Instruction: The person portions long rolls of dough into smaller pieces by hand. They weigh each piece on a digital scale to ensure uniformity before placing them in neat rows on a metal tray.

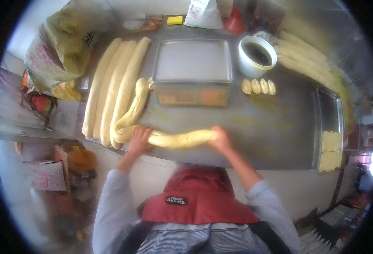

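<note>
A long rope of pale dough (180, 139) runs sideways along the front of the metal worktop (269, 133). My right hand (222, 139) grips its right end. My left hand (140, 139) is closed around the rope further left; beyond it the dough folds back and upward to a rounded end. Several thick dough logs (110, 92) lie side by side left of my left hand. Small dough pieces (258, 87) lie in a row in front of a white bucket (245, 63) of dark liquid.
A metal tray (191, 62) rests on a box at the back middle. More dough logs (304, 57) lie at the back right. A tray with flat dough pieces (331, 150) stands at the right edge. Behind are a yellow block (174, 20), a white bag (203, 14) and a red funnel (234, 23).
</note>
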A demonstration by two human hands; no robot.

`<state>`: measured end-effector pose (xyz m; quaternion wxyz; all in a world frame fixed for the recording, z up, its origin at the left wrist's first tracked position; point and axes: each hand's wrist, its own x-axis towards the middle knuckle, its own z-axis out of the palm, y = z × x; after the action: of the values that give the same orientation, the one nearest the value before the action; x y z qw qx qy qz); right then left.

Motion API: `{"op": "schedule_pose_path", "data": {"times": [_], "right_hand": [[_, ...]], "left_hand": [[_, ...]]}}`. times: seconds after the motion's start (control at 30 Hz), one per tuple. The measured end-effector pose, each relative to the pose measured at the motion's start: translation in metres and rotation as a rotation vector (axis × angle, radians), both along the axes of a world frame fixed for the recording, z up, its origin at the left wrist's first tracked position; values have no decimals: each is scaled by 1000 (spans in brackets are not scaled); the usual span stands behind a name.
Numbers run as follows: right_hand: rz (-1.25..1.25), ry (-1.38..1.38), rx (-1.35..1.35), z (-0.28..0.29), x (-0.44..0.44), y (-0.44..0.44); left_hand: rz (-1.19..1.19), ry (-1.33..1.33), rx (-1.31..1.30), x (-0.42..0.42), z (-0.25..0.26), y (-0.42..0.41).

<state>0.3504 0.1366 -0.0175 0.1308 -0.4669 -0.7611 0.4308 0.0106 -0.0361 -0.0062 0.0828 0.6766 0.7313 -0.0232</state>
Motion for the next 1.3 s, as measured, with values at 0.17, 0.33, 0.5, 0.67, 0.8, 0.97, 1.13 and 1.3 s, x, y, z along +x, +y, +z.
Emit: {"op": "schedule_pose_path", "data": {"times": [0.17,0.33,0.5,0.67,0.8,0.97,1.13,1.3], "right_hand": [[-255,601,-768,-35,22,7],[-222,666,-782,-13,25,3],[-407,830,-861,-10,18,18],[-814,583,-707,-26,-23,13],[-744,383,-313,-38,-51,18],[-622,384,-223,-39,-56,26],[-562,221,-253,-81,-50,46],[-543,121,-232,-85,-47,54]], "left_hand": [[113,-77,-109,22,26,33],[-252,-366,163,150,23,88],[-70,-522,208,206,6,125],[-19,-432,275,203,-20,124],[25,-383,382,201,-16,132],[79,-206,178,202,-15,146],[109,-172,109,209,-14,152],[125,-148,56,209,-4,155]]}}
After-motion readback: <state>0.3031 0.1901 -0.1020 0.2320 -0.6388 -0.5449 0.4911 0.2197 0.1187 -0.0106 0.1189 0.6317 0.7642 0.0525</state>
